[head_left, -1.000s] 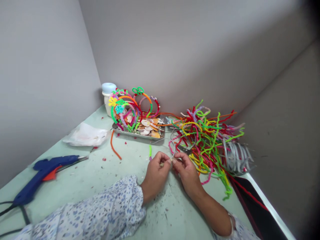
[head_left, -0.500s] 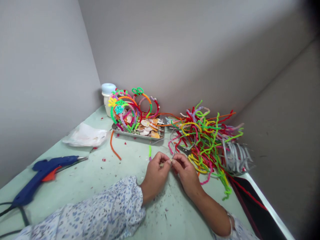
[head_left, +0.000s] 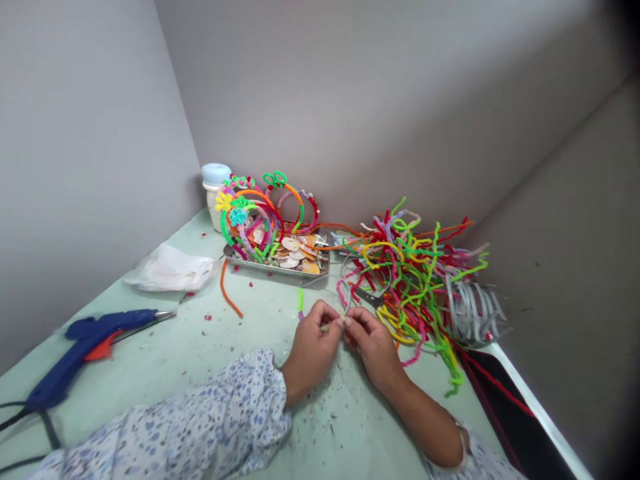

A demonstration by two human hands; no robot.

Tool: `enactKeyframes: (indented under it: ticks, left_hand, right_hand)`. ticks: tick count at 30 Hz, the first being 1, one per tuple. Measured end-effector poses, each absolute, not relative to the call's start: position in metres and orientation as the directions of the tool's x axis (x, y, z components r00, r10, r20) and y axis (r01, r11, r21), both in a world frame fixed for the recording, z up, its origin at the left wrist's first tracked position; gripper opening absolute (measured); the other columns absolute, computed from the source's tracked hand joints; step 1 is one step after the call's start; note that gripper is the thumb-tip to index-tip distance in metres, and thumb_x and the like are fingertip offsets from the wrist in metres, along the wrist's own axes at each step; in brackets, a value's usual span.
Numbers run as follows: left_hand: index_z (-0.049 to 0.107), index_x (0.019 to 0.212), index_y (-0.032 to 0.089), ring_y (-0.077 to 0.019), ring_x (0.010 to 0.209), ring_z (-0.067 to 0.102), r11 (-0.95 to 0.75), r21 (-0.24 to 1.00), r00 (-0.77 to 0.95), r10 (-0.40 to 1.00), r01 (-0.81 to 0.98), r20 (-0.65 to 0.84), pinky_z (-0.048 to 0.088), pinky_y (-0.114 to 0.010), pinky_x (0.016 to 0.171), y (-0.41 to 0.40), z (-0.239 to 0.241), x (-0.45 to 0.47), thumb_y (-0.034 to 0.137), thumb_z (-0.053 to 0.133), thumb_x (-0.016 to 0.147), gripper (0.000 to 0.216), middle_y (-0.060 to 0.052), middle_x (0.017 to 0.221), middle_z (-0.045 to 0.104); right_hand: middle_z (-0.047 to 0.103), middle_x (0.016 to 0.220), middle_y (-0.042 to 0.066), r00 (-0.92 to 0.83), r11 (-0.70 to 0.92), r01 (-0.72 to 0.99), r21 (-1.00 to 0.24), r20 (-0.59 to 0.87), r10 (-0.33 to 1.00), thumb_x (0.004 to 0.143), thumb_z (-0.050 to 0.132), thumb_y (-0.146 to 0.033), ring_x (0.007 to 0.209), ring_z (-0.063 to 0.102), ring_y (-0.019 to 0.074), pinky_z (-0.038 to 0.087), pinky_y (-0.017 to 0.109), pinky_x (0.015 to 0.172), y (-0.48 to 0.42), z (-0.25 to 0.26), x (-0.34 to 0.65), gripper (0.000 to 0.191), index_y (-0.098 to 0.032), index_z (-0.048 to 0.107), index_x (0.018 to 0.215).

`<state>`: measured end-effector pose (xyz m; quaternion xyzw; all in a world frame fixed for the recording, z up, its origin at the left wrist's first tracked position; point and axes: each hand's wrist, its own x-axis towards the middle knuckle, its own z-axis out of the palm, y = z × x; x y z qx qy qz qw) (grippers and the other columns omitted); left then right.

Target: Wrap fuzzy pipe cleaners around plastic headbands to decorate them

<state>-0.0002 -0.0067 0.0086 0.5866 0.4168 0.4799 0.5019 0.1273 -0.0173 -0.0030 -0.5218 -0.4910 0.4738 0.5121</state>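
My left hand point(head_left: 311, 341) and my right hand point(head_left: 373, 347) meet fingertip to fingertip above the middle of the table. Both are closed in a pinch at the same spot, on something small and pale that the fingers mostly hide. A bit of greenish material shows under my left thumb. Just behind the fingertips are a thin grey hoop point(head_left: 349, 303) and a pink fuzzy stem point(head_left: 341, 293); whether either is held I cannot tell. A green and purple pipe cleaner point(head_left: 300, 301) stands out beyond my left hand.
A metal tray point(head_left: 270, 268) of shells bears pipe-cleaner headbands point(head_left: 250, 233). Tangled pipe cleaners point(head_left: 420, 267) lie right, beside grey hoops point(head_left: 475, 310) and black scissors point(head_left: 367, 297). Left are a blue glue gun point(head_left: 75, 360), a plastic bag point(head_left: 173, 270), an orange pipe cleaner point(head_left: 229, 293) and a lidded jar point(head_left: 216, 193).
Both hands stay together in the same pinch, with barely any finger movement. The view has shifted very slightly.
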Motion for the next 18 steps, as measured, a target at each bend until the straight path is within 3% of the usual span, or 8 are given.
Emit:
enactKeyframes:
  ticks: [18]
  left_hand:
    - [0.048,0.072,0.018,-0.0105,0.06,0.055,-0.129,0.992,0.224,0.966,-0.012,0.128,0.042,-0.021,0.057,-0.0076,0.011,0.0002,0.023,0.05,0.081,0.01,0.003,0.065,0.055]
  right_hand:
    - [0.048,0.054,-0.005,0.043,0.008,0.009,-1.0,0.008,0.999,0.082,0.055,-0.035,0.05,0.041,0.0106,0.033,0.023,0.049,-0.0194,-0.0023,0.1273,0.019,-0.019,0.055,0.073]
